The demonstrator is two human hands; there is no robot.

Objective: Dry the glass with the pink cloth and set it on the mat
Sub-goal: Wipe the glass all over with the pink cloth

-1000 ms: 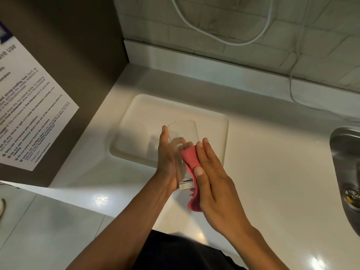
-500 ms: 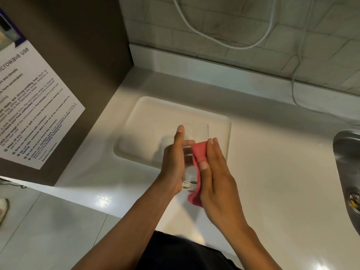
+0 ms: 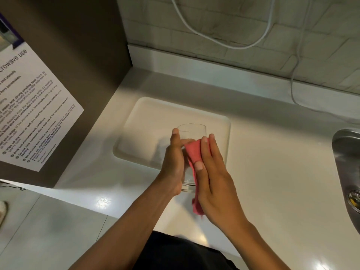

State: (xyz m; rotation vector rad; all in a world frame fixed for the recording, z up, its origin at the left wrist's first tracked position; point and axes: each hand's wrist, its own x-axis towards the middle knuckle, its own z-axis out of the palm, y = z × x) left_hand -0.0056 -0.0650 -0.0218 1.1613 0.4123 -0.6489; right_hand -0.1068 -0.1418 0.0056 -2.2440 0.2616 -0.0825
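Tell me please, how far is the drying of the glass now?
Nothing looks finished yet. In hand: the left hand holds the glass while the right hand presses the pink cloth against its side. Left: setting the glass on the white mat, which holds nothing.

The glass (image 3: pixel 191 133) was mostly buried between the left hand (image 3: pixel 174 164) and right hand (image 3: pixel 212 172), so only its rim and a sliver of base showed. The pink cloth (image 3: pixel 193 154) ran under the right palm. Right of the glass, the sink (image 3: pixel 345 152) got cut off by the frame edge, and the notice (image 3: pixel 29 114) to its left was chopped and too blurry to read fully.
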